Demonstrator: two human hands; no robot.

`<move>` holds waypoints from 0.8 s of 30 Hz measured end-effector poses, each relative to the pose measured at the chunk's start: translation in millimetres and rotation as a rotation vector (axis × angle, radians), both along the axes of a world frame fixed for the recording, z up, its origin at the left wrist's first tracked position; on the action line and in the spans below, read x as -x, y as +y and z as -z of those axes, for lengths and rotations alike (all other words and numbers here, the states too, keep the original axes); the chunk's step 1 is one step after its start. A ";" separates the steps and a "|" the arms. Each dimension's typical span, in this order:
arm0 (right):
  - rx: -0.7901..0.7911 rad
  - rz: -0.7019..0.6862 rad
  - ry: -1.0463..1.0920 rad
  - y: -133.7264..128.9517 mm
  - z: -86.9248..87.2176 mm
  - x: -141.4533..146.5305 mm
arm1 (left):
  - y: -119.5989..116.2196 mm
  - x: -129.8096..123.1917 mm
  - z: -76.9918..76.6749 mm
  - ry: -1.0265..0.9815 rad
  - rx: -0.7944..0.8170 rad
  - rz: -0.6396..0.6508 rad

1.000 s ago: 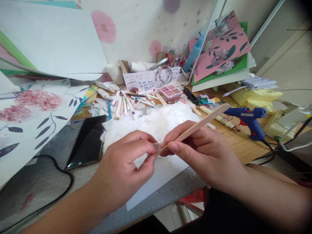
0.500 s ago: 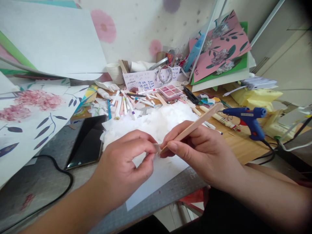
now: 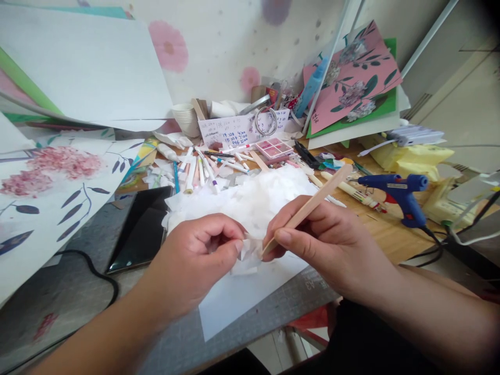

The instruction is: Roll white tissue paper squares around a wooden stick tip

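Between thumb and fingers, my right hand holds a flat wooden stick, tilted with its lower end near my left fingertips. My left hand pinches the edge of a small thin white paper piece, which spans the small gap between the hands. Behind and below them lies a heap of white paper pieces on a white sheet. The tips of my right fingers are partly hidden behind the stick.
A dark tablet lies at left, beside a black cable. Scattered markers and a pink palette are behind the heap. At right rests a blue glue gun; flower pictures lean behind.
My left hand has drawn slightly back to the left from the right fingertips, and more of the white paper piece shows between them. The stick stays in my right hand.
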State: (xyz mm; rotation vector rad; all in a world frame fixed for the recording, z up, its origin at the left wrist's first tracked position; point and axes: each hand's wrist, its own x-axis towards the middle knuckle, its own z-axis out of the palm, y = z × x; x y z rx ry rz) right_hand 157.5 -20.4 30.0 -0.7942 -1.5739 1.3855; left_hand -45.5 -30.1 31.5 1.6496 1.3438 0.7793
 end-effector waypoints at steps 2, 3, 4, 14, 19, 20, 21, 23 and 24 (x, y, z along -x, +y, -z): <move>0.026 -0.015 0.013 0.5 1.0 -1.7 | 1.1 1.8 2.2 -0.032 0.044 -0.017; 0.041 -0.025 0.021 0.8 1.4 -2.6 | 1.8 2.8 3.6 -0.051 0.051 -0.025; 0.058 -0.039 0.026 1.1 1.6 -3.6 | 2.6 3.9 4.9 -0.070 0.056 -0.035; 0.168 -0.125 0.073 2.7 1.1 -14.5 | 7.3 7.8 12.9 -0.212 0.131 -0.130; 0.246 -0.131 0.177 4.8 4.0 -18.0 | 6.8 9.3 18.1 -0.241 0.126 -0.118; 0.252 -0.127 0.186 5.4 4.2 -18.2 | 6.9 9.1 18.6 -0.247 0.131 -0.107; 0.257 -0.124 0.192 5.8 4.4 -18.1 | 7.1 8.8 18.5 -0.245 0.132 -0.091; 0.261 -0.125 0.214 6.5 4.5 -17.5 | 8.1 8.0 16.8 -0.188 0.099 -0.058; 0.265 -0.129 0.231 6.7 4.6 -17.0 | 8.8 7.7 15.2 -0.125 0.063 -0.047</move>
